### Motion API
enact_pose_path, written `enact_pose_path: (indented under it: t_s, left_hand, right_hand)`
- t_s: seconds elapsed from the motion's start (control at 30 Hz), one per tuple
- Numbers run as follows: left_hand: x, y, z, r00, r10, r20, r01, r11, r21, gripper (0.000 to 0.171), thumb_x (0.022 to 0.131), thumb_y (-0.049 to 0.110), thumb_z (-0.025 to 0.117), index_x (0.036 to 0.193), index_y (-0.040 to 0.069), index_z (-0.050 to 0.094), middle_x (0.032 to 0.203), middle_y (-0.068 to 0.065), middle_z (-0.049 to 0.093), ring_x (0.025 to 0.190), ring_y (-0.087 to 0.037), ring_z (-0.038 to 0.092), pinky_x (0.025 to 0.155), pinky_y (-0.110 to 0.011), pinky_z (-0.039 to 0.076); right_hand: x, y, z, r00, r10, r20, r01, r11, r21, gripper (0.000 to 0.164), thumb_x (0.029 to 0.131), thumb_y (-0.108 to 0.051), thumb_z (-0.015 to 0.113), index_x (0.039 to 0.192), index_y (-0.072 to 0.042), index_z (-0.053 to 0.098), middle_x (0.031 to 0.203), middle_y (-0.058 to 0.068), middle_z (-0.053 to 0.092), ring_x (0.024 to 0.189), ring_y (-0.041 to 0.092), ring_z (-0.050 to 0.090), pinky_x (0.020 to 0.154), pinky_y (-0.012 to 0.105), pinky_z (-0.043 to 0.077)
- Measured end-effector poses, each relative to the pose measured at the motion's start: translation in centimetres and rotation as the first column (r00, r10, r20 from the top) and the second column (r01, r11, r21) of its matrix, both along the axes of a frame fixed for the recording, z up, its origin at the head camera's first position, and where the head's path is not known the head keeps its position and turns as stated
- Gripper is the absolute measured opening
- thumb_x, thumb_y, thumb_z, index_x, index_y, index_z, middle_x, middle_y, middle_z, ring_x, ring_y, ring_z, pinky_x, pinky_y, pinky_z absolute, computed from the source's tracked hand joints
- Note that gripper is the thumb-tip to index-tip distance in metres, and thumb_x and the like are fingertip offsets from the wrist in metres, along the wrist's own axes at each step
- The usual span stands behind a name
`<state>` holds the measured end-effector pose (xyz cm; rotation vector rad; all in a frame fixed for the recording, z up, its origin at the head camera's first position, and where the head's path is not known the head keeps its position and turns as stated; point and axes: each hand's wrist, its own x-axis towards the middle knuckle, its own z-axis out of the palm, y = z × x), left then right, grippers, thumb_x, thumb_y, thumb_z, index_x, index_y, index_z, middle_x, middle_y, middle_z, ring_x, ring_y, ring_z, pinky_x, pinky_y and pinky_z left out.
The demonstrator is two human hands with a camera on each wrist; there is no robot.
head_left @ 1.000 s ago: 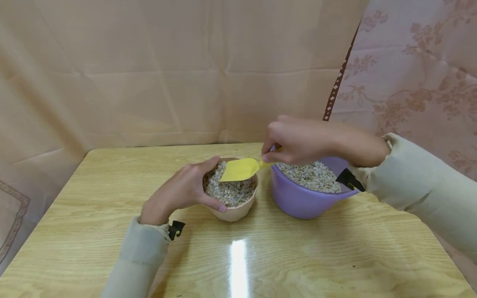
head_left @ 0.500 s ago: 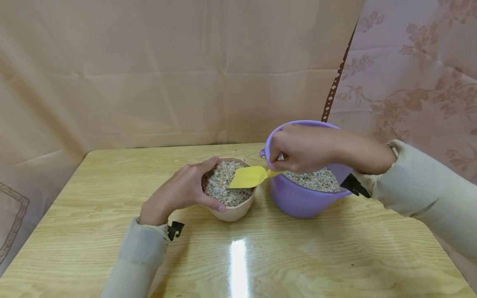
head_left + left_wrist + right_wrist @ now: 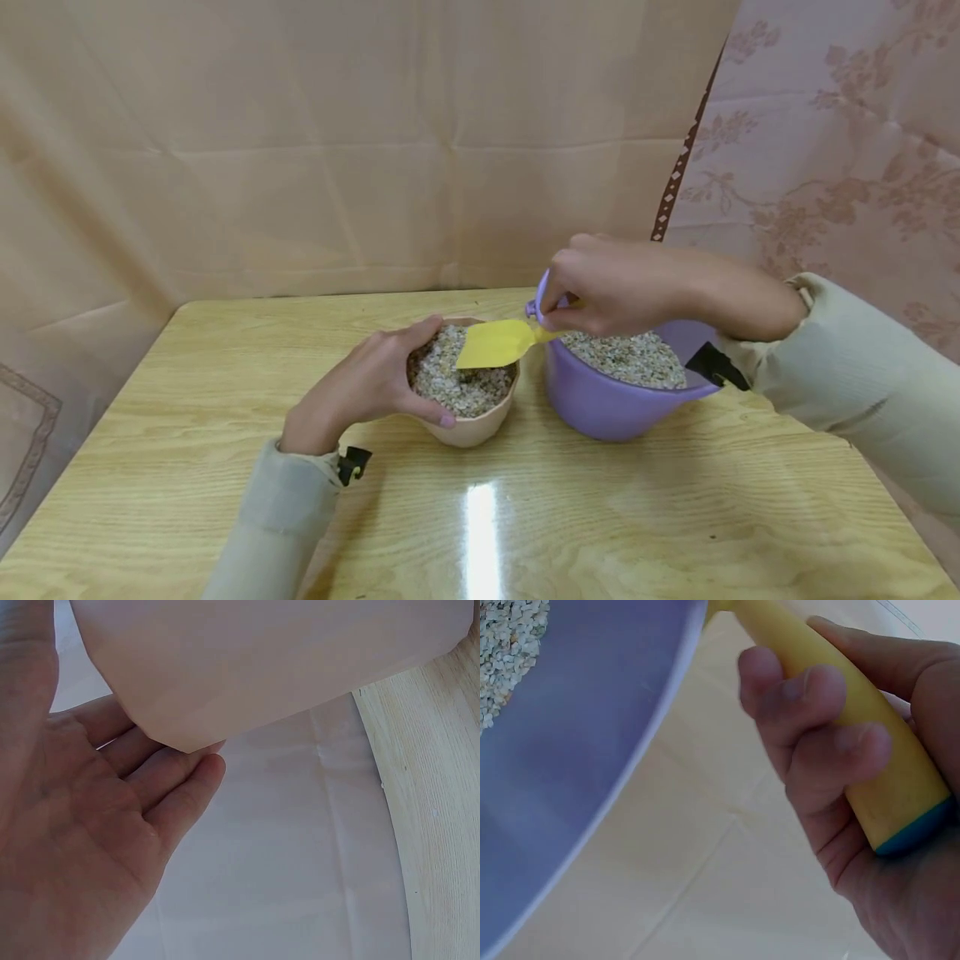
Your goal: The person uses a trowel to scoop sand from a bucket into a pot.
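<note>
My left hand holds a beige plant pot by its side, thumb at the near rim and fingers around the far side. Fine gravel fills the pot nearly to the brim. In the left wrist view, fingers curve against the pot's wall. My right hand grips a small yellow trowel, its blade over the right part of the pot, with a dark dip in the gravel just below. The right wrist view shows fingers curled round its yellow handle, which ends in a blue-green cap.
Right of the pot stands a purple bucket, partly hidden under my right hand, with more gravel inside. Both containers stand on a light wooden table. Beige cloth hangs behind it, with patterned cloth at right.
The trowel blade dipped down and right toward the gravel, then came up slightly. It is now a little right of where it was a second ago. My left hand and the pot have stayed put.
</note>
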<state>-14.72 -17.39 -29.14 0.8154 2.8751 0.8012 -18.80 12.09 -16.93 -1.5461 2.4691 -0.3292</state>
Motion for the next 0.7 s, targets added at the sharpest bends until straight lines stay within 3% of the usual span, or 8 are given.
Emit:
enact_pose_path:
  t_s: [0.1, 0.23, 0.47, 0.7]
  left_hand:
    - [-0.1, 0.0, -0.1, 1.0, 0.008, 0.012, -0.008, 1.0, 0.001, 0.123, 0.054, 0.065, 0.089, 0.152, 0.009, 0.04, 0.132, -0.009, 0.062, 0.108, -0.016, 0.062, 0.09, -0.037, 0.052]
    - [-0.1, -0.1, -0.1, 0.999, 0.023, 0.03, -0.022, 1.0, -0.007, 0.124, 0.054, 0.065, 0.089, 0.153, 0.009, 0.038, 0.138, -0.009, 0.058, 0.114, -0.016, 0.06, 0.095, -0.038, 0.051]
    - [-0.1, -0.1, -0.2, 0.999, 0.023, 0.038, -0.023, 1.0, -0.008, 0.126, 0.055, 0.067, 0.087, 0.154, 0.009, 0.036, 0.143, -0.009, 0.054, 0.118, -0.017, 0.058, 0.096, -0.038, 0.05]
    - [-0.2, -0.2, -0.2, 0.999, 0.035, 0.033, -0.034, 0.999, -0.017, 0.128, 0.054, 0.071, 0.085, 0.155, 0.011, 0.035, 0.144, -0.009, 0.054, 0.117, -0.016, 0.058, 0.094, -0.037, 0.051]
  right_hand:
    - [-0.3, -0.5, -0.5, 1.0, 0.01, -0.017, -0.01, 1.0, -0.017, 0.02, 0.095, -0.01, 0.066, 0.08, -0.014, 0.078, 0.07, -0.008, 0.067, 0.057, 0.001, 0.053, 0.057, 0.025, 0.048]
    - [-0.6, -1.6, -1.4, 1.0, 0.021, -0.022, -0.021, 0.999, -0.026, 0.024, 0.094, -0.009, 0.066, 0.073, -0.014, 0.074, 0.062, -0.007, 0.06, 0.051, 0.004, 0.045, 0.052, 0.026, 0.043]
    - [-0.7, -2.6, -2.0, 1.0, -0.016, 0.001, 0.016, 0.999, -0.038, 0.019, 0.093, -0.009, 0.068, 0.077, -0.012, 0.078, 0.071, -0.004, 0.07, 0.05, 0.008, 0.05, 0.054, 0.028, 0.049]
    - [-0.8, -2.6, -1.3, 0.998, -0.067, -0.015, 0.067, 0.997, 0.032, 0.019, 0.094, -0.01, 0.066, 0.081, -0.012, 0.08, 0.076, -0.002, 0.072, 0.057, 0.009, 0.057, 0.062, 0.031, 0.052]
